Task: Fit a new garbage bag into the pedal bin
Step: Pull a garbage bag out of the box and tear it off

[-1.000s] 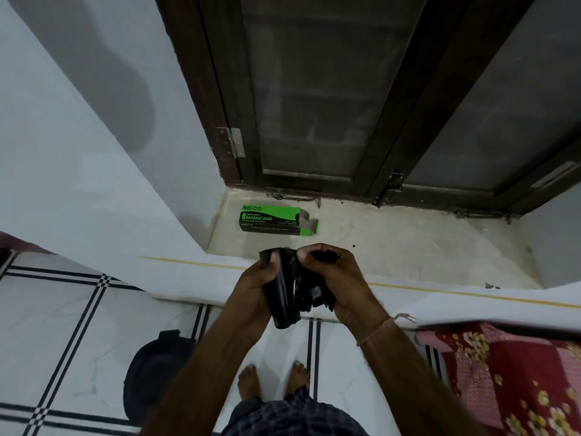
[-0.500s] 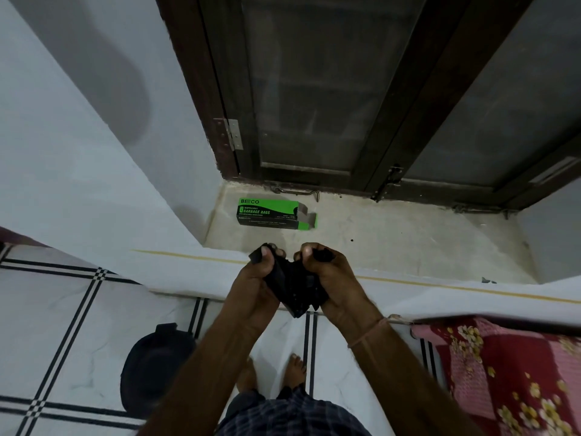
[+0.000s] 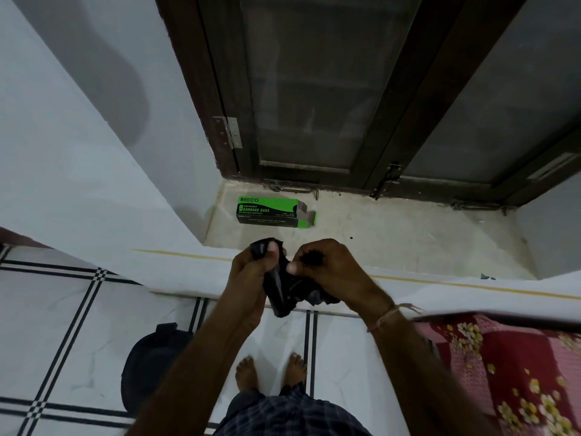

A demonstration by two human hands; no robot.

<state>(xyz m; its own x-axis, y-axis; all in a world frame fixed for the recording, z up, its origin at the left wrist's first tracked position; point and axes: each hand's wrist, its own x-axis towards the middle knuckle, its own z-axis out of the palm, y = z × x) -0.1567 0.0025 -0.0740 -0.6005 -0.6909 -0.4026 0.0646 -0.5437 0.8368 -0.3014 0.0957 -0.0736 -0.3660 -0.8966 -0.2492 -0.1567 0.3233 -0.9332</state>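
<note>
A folded black garbage bag (image 3: 284, 291) hangs between my two hands above the white ledge. My left hand (image 3: 251, 275) pinches its upper left corner between thumb and fingers. My right hand (image 3: 330, 272) grips its crumpled right edge, thumb pointing left. The bag's lower part droops below my palms. On the floor at lower left stands the black pedal bin (image 3: 151, 363), lid shut, partly covered by my left forearm.
A green and black garbage-bag box (image 3: 270, 212), one end open, lies on the sill (image 3: 393, 240) before the dark wooden window frame (image 3: 314, 89). A red floral cloth (image 3: 509, 372) lies at the right. My bare feet (image 3: 270, 372) stand on the white tiled floor.
My hands have drawn slightly apart and shifted the bundle; more of the bag now shows between and below my hands.
</note>
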